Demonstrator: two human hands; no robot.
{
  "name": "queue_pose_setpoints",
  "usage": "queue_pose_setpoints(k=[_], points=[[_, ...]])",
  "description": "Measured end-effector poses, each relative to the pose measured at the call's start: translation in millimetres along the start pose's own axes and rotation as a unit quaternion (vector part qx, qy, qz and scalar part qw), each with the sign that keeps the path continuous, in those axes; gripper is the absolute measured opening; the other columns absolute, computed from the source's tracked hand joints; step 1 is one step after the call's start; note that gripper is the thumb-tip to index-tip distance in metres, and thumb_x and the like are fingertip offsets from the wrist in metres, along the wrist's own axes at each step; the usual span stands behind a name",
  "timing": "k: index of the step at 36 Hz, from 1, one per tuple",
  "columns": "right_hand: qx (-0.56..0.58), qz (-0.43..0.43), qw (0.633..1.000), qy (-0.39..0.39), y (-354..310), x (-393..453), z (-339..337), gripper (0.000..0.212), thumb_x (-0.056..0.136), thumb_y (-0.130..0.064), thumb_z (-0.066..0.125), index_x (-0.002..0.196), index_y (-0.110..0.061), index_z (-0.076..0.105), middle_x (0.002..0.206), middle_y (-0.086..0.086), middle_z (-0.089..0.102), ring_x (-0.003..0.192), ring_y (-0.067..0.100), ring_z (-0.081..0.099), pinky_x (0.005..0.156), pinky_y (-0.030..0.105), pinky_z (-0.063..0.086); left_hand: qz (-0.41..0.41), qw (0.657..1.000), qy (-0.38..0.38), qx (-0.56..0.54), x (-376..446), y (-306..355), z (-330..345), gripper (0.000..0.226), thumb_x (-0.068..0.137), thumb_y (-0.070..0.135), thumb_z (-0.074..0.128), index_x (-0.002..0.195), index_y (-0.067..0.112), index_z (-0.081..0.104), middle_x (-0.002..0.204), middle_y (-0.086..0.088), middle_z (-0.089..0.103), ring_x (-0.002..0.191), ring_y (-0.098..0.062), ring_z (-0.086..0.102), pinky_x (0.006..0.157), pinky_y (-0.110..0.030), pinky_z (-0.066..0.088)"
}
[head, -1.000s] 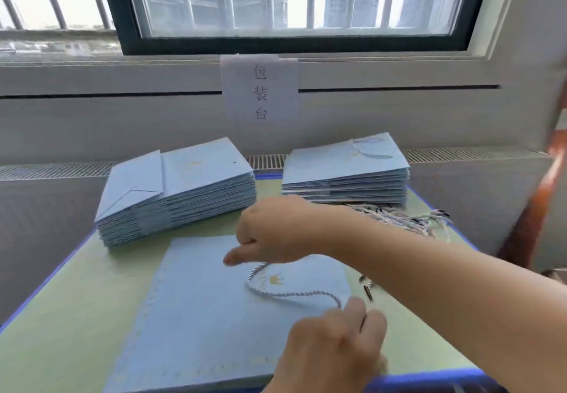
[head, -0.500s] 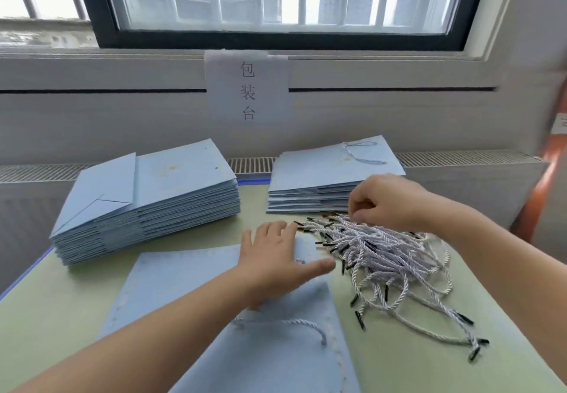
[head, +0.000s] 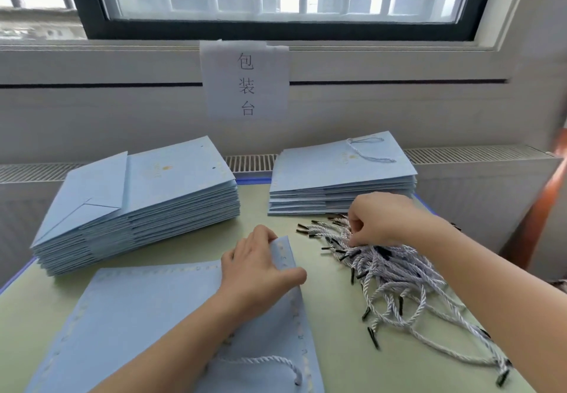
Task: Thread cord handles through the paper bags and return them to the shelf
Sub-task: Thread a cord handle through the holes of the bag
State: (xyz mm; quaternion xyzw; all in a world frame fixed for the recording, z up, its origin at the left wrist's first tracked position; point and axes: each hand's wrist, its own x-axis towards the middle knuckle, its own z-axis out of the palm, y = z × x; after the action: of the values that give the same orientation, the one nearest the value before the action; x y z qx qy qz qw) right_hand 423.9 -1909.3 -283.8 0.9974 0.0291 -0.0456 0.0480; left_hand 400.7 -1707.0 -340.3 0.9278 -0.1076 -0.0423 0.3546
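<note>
A white paper sheet point(head: 244, 81) taped to the pale wall panel beneath the window, up beyond the fingers of both hands, carries three black characters stacked top to bottom: 包, 装, 台. The faint gold marks on the light-blue paper bags cannot be read.

Bare table point(head: 260, 224) strip open between tall stack point(head: 138, 205) and short stack point(head: 340, 184); cord pile point(head: 395, 276) blocks right
</note>
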Motion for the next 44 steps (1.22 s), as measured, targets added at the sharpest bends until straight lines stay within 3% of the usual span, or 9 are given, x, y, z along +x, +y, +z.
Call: queue_pose_setpoints(k=[7,9,11,13,15,27,34,37,44], points=[[0.158,0.013,0.985,0.073,14.5,-0.8,-12.5,0.018,0.091,-0.021,0.059,0.074,-0.023,0.052,0.079,-0.007,0.058,0.077,0.016,0.055,0.063,0.028,0.042,-0.024,0.999,-0.033,-0.029,3.9,-4.9,-12.9,0.056,0.068,0.055,0.075,0.102,0.026,0.040,0.095,0.010,0.043,0.092,-0.008,0.040,0.089,-0.034,0.038],[0.365,0.006,0.929,0.057,13.5,-4.4,-20.8,0.019,0.095,-0.009,0.055,0.078,-0.015,0.050,0.079,0.003,0.061,0.068,0.015,0.055,0.060,0.024,0.044,-0.055,0.995,-0.057,-0.067,6.4,-8.3,-15.6,0.060,0.049,0.061,0.067,0.095,0.032,0.042,0.099,0.003,0.051,0.102,-0.022,0.049,0.091,-0.041,0.047],[0.566,-0.018,0.824,0.031,10.1,-9.9,-31.8,0.019,0.095,0.001,0.049,0.081,-0.010,0.048,0.078,0.008,0.063,0.067,0.015,0.059,0.058,0.020,0.050,-0.063,0.990,-0.070,-0.106,7.0,-11.4,-19.2,0.062,0.038,0.062,0.060,0.091,0.034,0.044,0.100,-0.001,0.055,0.103,-0.027,0.053,0.088,-0.045,0.051],[0.665,-0.045,0.745,0.035,6.5,-13.8,-39.7,0.022,0.095,0.008,0.043,0.084,-0.010,0.048,0.071,0.007,0.059,0.057,0.011,0.055,0.045,0.012,0.043,-0.064,0.981,-0.090,-0.159,7.0,-14.2,-22.9,0.061,0.038,0.058,0.062,0.091,0.032,0.047,0.097,-0.003,0.058,0.098,-0.027,0.056,0.082,-0.042,0.051],[0.691,-0.062,0.719,0.046,0.1,-14.8,-43.1,0.025,0.094,0.011,0.040,0.089,-0.010,0.052,0.066,0.005,0.058,0.047,0.006,0.045,0.037,0.010,0.032,-0.059,0.968,-0.111,-0.217,5.9,-15.4,-26.7,0.060,0.041,0.050,0.067,0.094,0.026,0.050,0.090,-0.004,0.057,0.084,-0.024,0.057,0.072,-0.037,0.048],[0.639,-0.052,0.768,0.001,-64.0,-16.9,31.1,0.021,0.094,0.003,0.050,0.082,-0.010,0.061,0.067,0.005,0.068,0.041,0.003,0.035,0.042,0.012,0.028,-0.035,0.893,-0.185,-0.408,4.8,-30.4,-46.4,0.060,0.060,0.013,0.057,0.118,0.003,0.049,0.090,-0.012,0.059,0.071,-0.020,0.059,0.058,-0.027,0.050],[0.425,-0.124,0.894,0.065,-74.8,-20.1,48.6,0.029,0.091,-0.010,0.057,0.069,-0.030,0.055,0.059,-0.026,0.058,0.051,0.003,0.042,0.055,0.018,0.031,-0.028,0.885,-0.199,-0.421,9.7,-34.4,-48.1,0.061,0.047,0.016,0.064,0.107,0.009,0.052,0.090,-0.012,0.058,0.081,-0.026,0.054,0.068,-0.035,0.046],[0.428,-0.122,0.893,0.072,-76.7,-22.6,50.6,0.029,0.087,-0.011,0.062,0.065,-0.030,0.058,0.061,-0.025,0.054,0.051,0.006,0.039,0.051,0.016,0.031,-0.029,0.879,-0.199,-0.432,9.8,-35.2,-47.3,0.058,0.054,0.011,0.059,0.111,0.008,0.051,0.089,-0.012,0.057,0.077,-0.026,0.056,0.065,-0.033,0.047],[0.558,-0.139,0.818,0.029,-81.9,-24.2,56.9,0.017,0.085,0.000,0.059,0.079,-0.012,0.068,0.081,0.019,0.067,0.064,0.019,0.050,0.062,0.033,0.041,-0.019,0.877,-0.196,-0.438,9.6,-34.9,-45.4,0.053,0.052,0.012,0.060,0.104,0.011,0.052,0.082,-0.009,0.060,0.070,-0.022,0.059,0.062,-0.032,0.049]])
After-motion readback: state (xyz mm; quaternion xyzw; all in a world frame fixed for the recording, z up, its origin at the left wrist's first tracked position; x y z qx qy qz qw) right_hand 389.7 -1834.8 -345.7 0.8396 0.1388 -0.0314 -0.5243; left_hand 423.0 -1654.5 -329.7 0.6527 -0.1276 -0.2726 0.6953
